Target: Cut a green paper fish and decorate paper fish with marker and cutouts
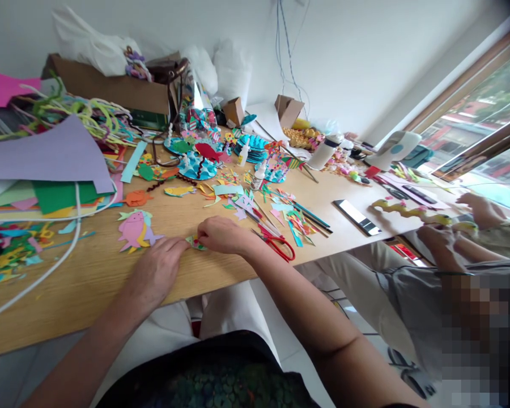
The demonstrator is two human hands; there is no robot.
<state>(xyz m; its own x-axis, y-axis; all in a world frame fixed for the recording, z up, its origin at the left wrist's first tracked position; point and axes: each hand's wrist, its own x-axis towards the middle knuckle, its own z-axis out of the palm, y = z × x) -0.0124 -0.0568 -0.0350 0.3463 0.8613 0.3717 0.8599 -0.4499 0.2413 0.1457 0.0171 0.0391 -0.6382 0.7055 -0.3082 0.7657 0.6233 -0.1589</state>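
A small pale paper cutout (195, 243) with green and red spots lies on the table between my hands. My left hand (159, 272) has its fingers pressed together on the cutout's left end. My right hand (221, 234) is closed over the right end, fingers curled and partly hidden. Just beyond my left hand lies a pink, purple and yellow paper fish (134, 229). Red-handled scissors (283, 247) rest right of my right hand, near the table edge.
Paper scraps (238, 195), pencils (312, 218) and glue bottles (259, 174) spread beyond my hands. A white cable (77, 226) crosses the left side. At right, a co-worker's hands (440, 241) hold a yellow wavy strip. A phone-like slab (357, 217) lies between us.
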